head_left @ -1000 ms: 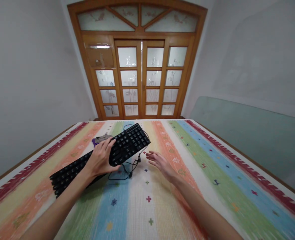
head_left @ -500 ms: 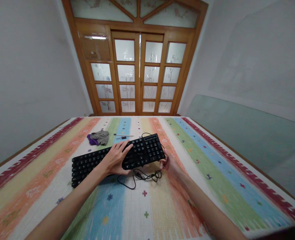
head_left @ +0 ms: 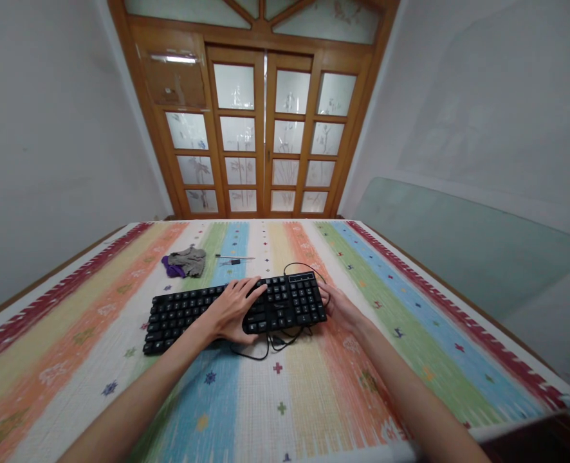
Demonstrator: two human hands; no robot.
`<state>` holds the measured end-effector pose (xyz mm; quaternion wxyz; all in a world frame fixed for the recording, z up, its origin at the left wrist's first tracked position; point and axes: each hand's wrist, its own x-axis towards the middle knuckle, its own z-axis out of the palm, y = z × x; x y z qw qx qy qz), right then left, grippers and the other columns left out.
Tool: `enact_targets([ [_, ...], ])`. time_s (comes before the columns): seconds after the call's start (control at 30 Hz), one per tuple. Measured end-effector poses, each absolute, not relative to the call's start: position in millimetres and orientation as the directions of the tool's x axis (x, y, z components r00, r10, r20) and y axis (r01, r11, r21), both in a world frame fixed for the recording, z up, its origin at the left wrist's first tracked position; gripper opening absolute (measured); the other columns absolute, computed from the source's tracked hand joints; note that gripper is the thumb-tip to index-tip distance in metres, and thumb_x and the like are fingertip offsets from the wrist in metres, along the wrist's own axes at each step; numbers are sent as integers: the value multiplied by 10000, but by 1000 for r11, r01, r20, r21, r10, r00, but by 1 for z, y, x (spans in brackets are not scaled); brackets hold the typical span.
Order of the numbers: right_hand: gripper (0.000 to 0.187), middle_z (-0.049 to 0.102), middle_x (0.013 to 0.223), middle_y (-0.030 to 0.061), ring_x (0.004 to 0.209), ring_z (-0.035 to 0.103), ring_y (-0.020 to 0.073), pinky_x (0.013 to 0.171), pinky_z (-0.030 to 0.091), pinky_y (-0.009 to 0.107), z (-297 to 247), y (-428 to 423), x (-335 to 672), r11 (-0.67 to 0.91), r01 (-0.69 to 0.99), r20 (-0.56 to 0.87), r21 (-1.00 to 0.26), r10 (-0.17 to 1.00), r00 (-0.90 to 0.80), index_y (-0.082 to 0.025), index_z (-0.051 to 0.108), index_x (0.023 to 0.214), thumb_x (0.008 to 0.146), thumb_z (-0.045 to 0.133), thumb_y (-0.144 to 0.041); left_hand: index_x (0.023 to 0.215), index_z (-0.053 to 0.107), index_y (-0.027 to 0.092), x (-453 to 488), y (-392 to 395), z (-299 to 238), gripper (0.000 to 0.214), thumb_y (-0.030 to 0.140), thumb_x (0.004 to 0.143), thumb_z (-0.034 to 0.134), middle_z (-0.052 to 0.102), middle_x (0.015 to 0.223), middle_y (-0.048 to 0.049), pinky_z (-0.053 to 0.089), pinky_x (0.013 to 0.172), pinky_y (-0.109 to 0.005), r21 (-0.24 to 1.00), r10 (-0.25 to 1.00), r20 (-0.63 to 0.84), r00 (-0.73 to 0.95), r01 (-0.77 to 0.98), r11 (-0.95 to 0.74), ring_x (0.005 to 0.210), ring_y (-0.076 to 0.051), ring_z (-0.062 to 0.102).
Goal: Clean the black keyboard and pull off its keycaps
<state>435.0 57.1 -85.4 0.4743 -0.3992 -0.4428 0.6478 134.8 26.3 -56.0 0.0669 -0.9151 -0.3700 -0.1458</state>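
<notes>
A black keyboard (head_left: 183, 314) with a number pad lies slanted over the striped cloth, its right end farther from me than its left. My left hand (head_left: 234, 310) grips it near the middle, fingers over the keys and thumb at the near edge. At the number-pad end, my right hand (head_left: 339, 307) is closed around the right edge, with some fingertips hidden. The keyboard's black cable (head_left: 307, 265) loops from the back edge round past my right fingers. More of the cable (head_left: 251, 357) lies bunched beneath and in front of the keyboard.
Beyond the keyboard lie a grey and purple cloth (head_left: 188, 262), a thin stick-like tool (head_left: 239, 257) and a small dark object (head_left: 235, 262). The striped tablecloth (head_left: 266, 411) covers the table. A pale green panel (head_left: 459, 238) leans at the right wall; wooden glazed doors (head_left: 266, 128) stand behind.
The keyboard's raised right end has come down and toward me, so it lies flatter. Both hands have moved slightly right with it. The cable loop behind it shows more.
</notes>
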Motion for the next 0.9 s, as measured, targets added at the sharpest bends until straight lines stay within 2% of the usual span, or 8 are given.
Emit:
enact_targets([
  [0.17, 364, 727, 839, 16, 707, 667, 155, 602, 504, 243, -84, 48, 424, -181, -287, -140, -941, 977, -159, -192, 637, 957, 693, 778, -400, 1428, 353, 116, 137, 27, -55, 1020, 501, 552, 705, 395, 1462, -224, 329, 1081, -513, 24, 669, 297, 681, 695, -718, 1304, -389, 401],
  [0.37, 398, 736, 795, 19, 693, 676, 179, 648, 528, 282, -89, 49, 415, -86, -301, -90, -950, 996, -1, -184, 651, 874, 589, 840, -386, 1486, 235, 163, 132, 22, -52, 1075, 529, 603, 727, 385, 1485, -178, 309, 1119, -494, 136, 650, 350, 674, 650, -747, 1339, -354, 386],
  [0.47, 413, 734, 770, 17, 653, 666, 179, 622, 525, 282, -92, 50, 413, -60, -308, -74, -949, 997, 36, -178, 666, 855, 558, 850, -398, 1484, 236, 167, 119, 18, -51, 1022, 588, 676, 698, 422, 1461, -172, 324, 1119, -478, 219, 682, 428, 593, 664, -715, 1331, -336, 405],
  [0.53, 420, 731, 751, 12, 631, 658, 173, 602, 519, 272, -93, 50, 413, -50, -311, -68, -949, 997, 46, -174, 679, 851, 546, 856, -403, 1464, 287, 176, 104, 17, -53, 847, 580, 789, 600, 441, 1449, -164, 332, 1111, -482, 298, 752, 488, 443, 726, -620, 1318, -324, 425],
  [0.63, 423, 726, 722, 4, 613, 649, 164, 581, 508, 260, -93, 50, 413, -32, -309, -56, -951, 996, 69, -175, 691, 827, 534, 864, -426, 1369, 423, 158, 72, 18, -60, 580, 521, 919, 386, 507, 1379, -159, 324, 1105, -494, 456, 842, 533, 82, 811, -368, 1283, -309, 456],
  [0.7, 423, 726, 716, 5, 605, 645, 164, 577, 504, 261, -93, 51, 413, -14, -311, -41, -950, 996, 82, -174, 696, 812, 533, 865, -444, 1275, 503, 146, 48, 19, -67, 550, 527, 910, 349, 558, 1307, -166, 325, 1095, -500, 554, 834, 524, -175, 813, -178, 1241, -322, 484],
  [0.77, 427, 728, 721, 12, 609, 648, 170, 584, 506, 268, -94, 52, 414, -6, -312, -32, -950, 996, 81, -173, 702, 813, 538, 864, -456, 1200, 539, 145, 25, 19, -75, 526, 530, 895, 351, 586, 1257, -171, 344, 1076, -492, 645, 810, 453, -373, 764, -8, 1209, -328, 508],
  [0.9, 455, 728, 720, 19, 609, 649, 174, 575, 505, 269, -97, 55, 416, -9, -300, -35, -954, 996, 81, -169, 711, 836, 528, 872, -464, 1019, 570, 186, -5, 13, -83, 408, 521, 865, 395, 638, 1150, -147, 378, 1031, -470, 776, 758, 274, -592, 601, 190, 1165, -329, 537],
])
